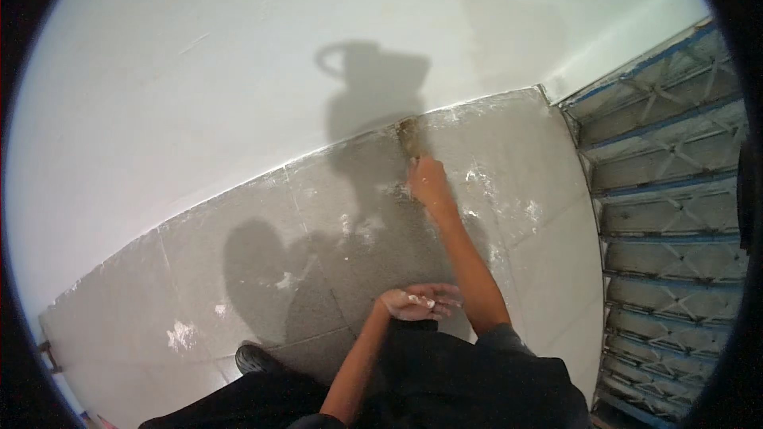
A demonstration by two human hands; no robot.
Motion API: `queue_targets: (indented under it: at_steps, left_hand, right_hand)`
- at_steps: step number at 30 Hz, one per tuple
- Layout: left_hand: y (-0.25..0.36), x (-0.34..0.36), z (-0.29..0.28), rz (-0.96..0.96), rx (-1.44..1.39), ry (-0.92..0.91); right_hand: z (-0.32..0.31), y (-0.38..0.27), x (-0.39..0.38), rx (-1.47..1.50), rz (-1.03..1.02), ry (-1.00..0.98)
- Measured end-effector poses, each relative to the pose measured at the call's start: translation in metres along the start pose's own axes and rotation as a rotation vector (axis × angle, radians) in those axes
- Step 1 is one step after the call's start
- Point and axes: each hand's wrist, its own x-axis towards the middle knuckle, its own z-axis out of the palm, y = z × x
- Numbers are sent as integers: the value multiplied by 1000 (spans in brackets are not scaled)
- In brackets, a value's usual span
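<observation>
gripping flat scraper [408, 137] in right hand [430, 180], holding left hand [408, 307] with fingers uncurled; could scuff wall [199, 95] by overshooting floor [552, 270], or shed white residue [420, 301] by tipping

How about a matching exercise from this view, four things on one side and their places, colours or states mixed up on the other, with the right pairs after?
Column one
1. Left hand
2. Right hand
3. Shoe
4. Gate

Column two
A. At the far right of the picture
B. Open, with white residue on it
C. Black, toward the lower left
D. Closed around the tool

Right pairs: 1-B, 2-D, 3-C, 4-A.
</observation>
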Motion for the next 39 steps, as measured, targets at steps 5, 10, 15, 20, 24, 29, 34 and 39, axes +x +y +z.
queue_targets:
  at_steps: [5, 10, 15, 20, 24, 29, 34, 39]
  left_hand:
    - [-2, -2, 0, 24, -31, 30]
    - [-9, 1, -9, 33, -92, -12]
    - [-7, -3, -10, 22, -61, 28]
    - [-2, 2, -4, 0, 16, -29]
    - [2, -1, 6, -1, 30, -14]
    - [5, 9, 9, 7, 30, -83]
    - [2, 3, 2, 12, 26, -66]
    - [3, 6, 8, 21, 31, -62]
  right_hand:
    - [13, -5, -8, 41, 233, 26]
    - [13, 35, -3, 80, 86, 258]
    - [8, 10, -4, 42, 302, 81]
    - [9, 35, -17, 126, 201, 82]
    - [-19, 28, -16, 86, 150, 146]
    - [-27, 81, -4, 22, 262, 231]
    - [-36, 63, -5, -27, 252, 144]
    - [-41, 71, -13, -129, 246, 147]
